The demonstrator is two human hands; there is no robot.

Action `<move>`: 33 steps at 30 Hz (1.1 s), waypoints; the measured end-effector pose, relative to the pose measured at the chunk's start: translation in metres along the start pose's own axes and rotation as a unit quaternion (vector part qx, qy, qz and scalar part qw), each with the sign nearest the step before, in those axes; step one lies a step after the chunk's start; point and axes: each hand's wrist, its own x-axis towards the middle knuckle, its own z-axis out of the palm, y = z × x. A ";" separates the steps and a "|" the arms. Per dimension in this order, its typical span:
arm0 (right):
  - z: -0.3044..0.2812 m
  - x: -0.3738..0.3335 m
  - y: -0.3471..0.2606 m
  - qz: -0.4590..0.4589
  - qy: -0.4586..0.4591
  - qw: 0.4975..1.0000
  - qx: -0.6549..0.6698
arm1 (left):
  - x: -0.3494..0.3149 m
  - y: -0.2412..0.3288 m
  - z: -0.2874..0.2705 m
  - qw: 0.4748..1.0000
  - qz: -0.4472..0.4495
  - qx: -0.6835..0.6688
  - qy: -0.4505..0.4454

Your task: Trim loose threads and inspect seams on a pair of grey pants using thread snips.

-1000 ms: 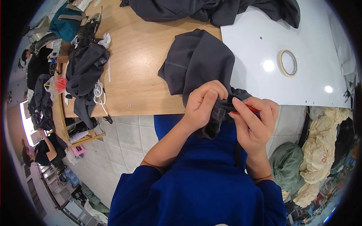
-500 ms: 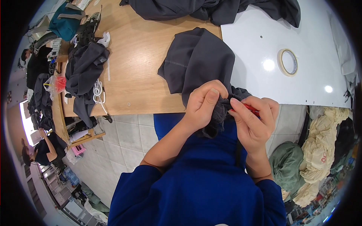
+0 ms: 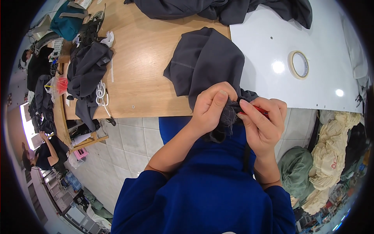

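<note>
Mostly hidden inside the right hand (image 3: 267,121), a slim red tool (image 3: 263,112) shows only a short stretch of its body between thumb and fingers, and its tip is hard to make out against dark cloth. The left hand (image 3: 210,109) is closed on a dark grey garment (image 3: 206,58), thumb pressed toward the bent index finger; its other fingertips are out of sight. The right hand is pinched around the tool, just beside the gathered edge (whether it also grips the cloth, I cannot tell). The garment lies partly on the counter (image 3: 140,66), in broad, smooth folds with a pale seam line on its left part, while its near end bunches at the hands, in front of the blue shirt (image 3: 194,175). That bunched end looks crumpled and fuzzy, with fine lighter threads. Farther on, a roll of tape (image 3: 291,64) lies on the white panel (image 3: 269,78) to the right, and another dark cloth (image 3: 187,9) is cut off by the upper edge of the view.
</note>
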 end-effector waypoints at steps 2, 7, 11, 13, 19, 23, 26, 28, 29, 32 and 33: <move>0.000 0.000 0.001 -0.001 0.000 1.000 0.000 | 0.000 0.000 0.000 1.000 -0.002 -0.001 -0.001; -0.001 0.000 0.001 -0.002 0.000 1.000 -0.003 | -0.002 -0.001 -0.001 1.000 -0.020 -0.017 0.005; -0.004 -0.002 0.004 0.019 0.007 0.999 0.028 | -0.002 0.000 0.000 0.999 -0.038 -0.027 0.017; -0.004 -0.003 0.003 0.037 0.012 0.998 0.043 | 0.000 0.000 0.002 1.000 -0.004 -0.016 0.025; -0.007 0.001 -0.006 -0.035 -0.160 0.983 0.083 | 0.002 -0.003 0.001 0.999 -0.006 -0.046 0.019; -0.011 -0.001 -0.006 -0.047 -0.172 0.977 0.120 | 0.001 -0.004 -0.001 0.994 -0.008 -0.105 0.036; -0.012 -0.004 -0.002 -0.029 -0.110 0.990 0.084 | 0.002 -0.001 0.000 0.996 -0.004 -0.085 0.034; -0.009 -0.008 0.002 -0.001 -0.035 0.998 0.052 | 0.003 -0.001 0.000 0.996 -0.012 -0.083 0.032; -0.007 -0.009 0.003 -0.001 -0.035 0.998 0.052 | 0.003 -0.001 0.000 0.996 -0.012 -0.084 0.031; -0.002 -0.010 0.003 0.016 0.001 1.000 0.019 | 0.003 -0.002 0.001 0.992 -0.025 -0.120 0.038; -0.001 -0.010 0.002 0.016 0.001 1.000 0.020 | 0.003 -0.001 0.003 0.991 -0.033 -0.122 0.039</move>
